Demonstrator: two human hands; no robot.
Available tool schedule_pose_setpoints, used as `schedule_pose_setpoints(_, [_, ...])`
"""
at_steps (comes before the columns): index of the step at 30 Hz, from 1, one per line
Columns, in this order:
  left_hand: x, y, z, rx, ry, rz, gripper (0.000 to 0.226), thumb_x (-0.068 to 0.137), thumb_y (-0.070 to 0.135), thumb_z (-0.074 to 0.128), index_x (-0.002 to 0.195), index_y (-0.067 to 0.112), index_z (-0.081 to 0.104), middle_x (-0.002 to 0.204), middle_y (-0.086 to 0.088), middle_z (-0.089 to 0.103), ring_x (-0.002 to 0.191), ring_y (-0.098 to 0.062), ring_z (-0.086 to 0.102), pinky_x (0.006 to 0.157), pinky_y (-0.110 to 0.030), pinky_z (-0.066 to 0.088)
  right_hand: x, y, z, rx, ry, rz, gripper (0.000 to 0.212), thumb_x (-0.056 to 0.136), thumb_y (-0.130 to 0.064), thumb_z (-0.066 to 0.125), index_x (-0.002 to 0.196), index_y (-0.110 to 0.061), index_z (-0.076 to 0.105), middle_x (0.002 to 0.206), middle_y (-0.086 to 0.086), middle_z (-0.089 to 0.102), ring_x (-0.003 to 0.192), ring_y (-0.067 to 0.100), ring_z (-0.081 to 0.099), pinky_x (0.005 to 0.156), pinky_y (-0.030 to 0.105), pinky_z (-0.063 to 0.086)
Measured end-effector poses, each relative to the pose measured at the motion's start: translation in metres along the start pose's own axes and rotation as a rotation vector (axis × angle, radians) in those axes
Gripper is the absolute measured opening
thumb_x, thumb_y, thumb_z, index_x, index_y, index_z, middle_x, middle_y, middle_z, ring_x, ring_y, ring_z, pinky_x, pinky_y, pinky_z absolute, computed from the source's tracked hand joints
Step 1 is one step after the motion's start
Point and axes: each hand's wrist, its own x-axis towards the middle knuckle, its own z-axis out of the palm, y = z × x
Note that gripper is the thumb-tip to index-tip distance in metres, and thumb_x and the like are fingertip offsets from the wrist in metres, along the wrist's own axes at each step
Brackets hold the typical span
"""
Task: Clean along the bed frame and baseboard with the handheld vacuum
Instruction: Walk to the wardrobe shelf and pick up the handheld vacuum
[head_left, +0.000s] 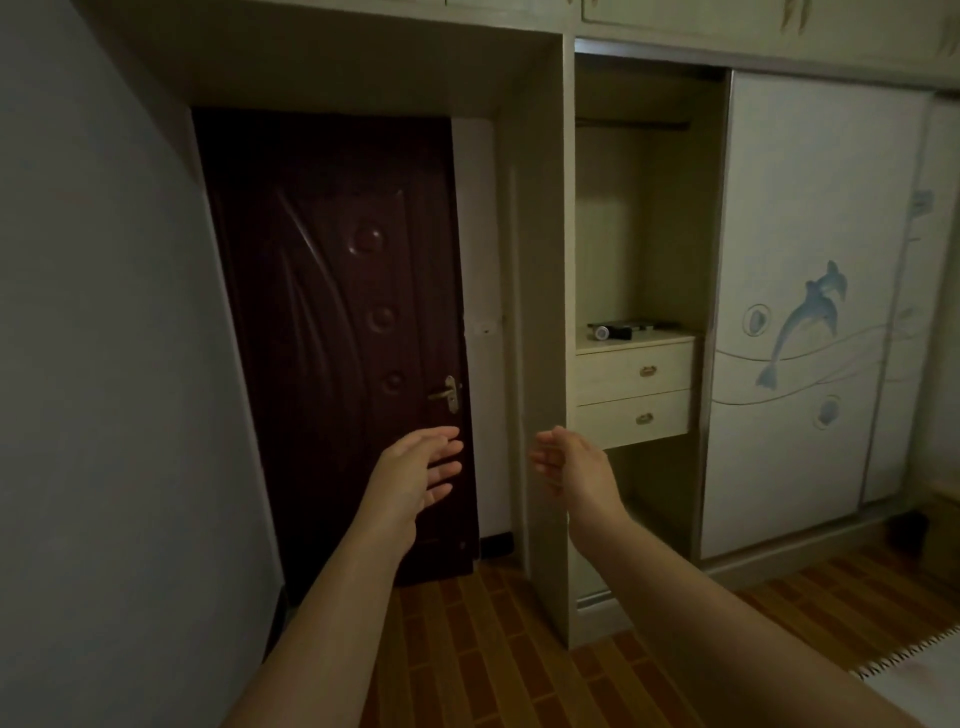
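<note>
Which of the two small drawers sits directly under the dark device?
The upper drawer: the dark device lies on the top right above it; the lower drawer is beneath.

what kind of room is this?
Likely a bedroom: a built-in wardrobe with a dolphin-painted sliding door, an open wardrobe bay with two small drawers, and a dark wooden room door. Wood-pattern floor. No bed in view.

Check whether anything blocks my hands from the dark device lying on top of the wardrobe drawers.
Nothing visible blocks it. The dark device lies in the open wardrobe bay, sliding door pushed aside. Both hands, left hand and right hand, are empty and open, in front of the door and wardrobe.
</note>
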Motion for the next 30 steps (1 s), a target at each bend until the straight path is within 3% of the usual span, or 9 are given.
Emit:
schedule_pose_setpoints(11, [0.209,-0.013,0.044,-0.004,-0.022,-0.011,0.027,0.095,0.017,0.047,0.113,0.016,0.067,0.113,-0.007,0.068,0.107,-0.024,0.064,0.084,-0.030,0.051,0.210,0.009,0.039,-0.003,0.009,-0.028,0.027,0.102,-0.025,0.039,0.094,-0.015,0.062,0.082,0.002,0.062,0.073,0.012,0.054,0.067,0.026,0.040])
schedule_pose_setpoints(21, [0.392,-0.050,0.078,-0.003,-0.136,0.002,0.020,0.093,0.020,0.050,0.100,0.023,0.068,0.110,-0.003,0.069,0.101,-0.020,0.065,0.094,-0.037,0.049,0.378,0.043,0.065,0.003,0.105,-0.047,0.027,0.101,-0.025,0.040,0.089,-0.017,0.063,0.090,0.007,0.065,0.078,0.015,0.057,0.070,0.028,0.043])
schedule_pose_setpoints(25, [0.478,-0.054,0.097,-0.040,-0.225,0.008,0.020,0.095,0.018,0.048,0.095,0.023,0.067,0.099,-0.001,0.068,0.090,-0.017,0.062,0.080,-0.029,0.048,0.449,0.046,0.074,0.008,0.185,-0.047,0.027,0.102,-0.026,0.039,0.099,-0.013,0.063,0.094,0.009,0.064,0.081,0.016,0.056,0.071,0.029,0.044])
schedule_pose_setpoints(30, [0.570,-0.077,0.135,-0.049,-0.334,-0.017,0.021,0.094,0.018,0.048,0.089,0.025,0.068,0.093,0.001,0.069,0.082,-0.014,0.063,0.069,-0.024,0.047,0.519,0.052,0.061,-0.017,0.350,-0.048,0.029,0.101,-0.028,0.038,0.099,-0.015,0.064,0.099,0.011,0.067,0.090,0.021,0.059,0.084,0.037,0.048])
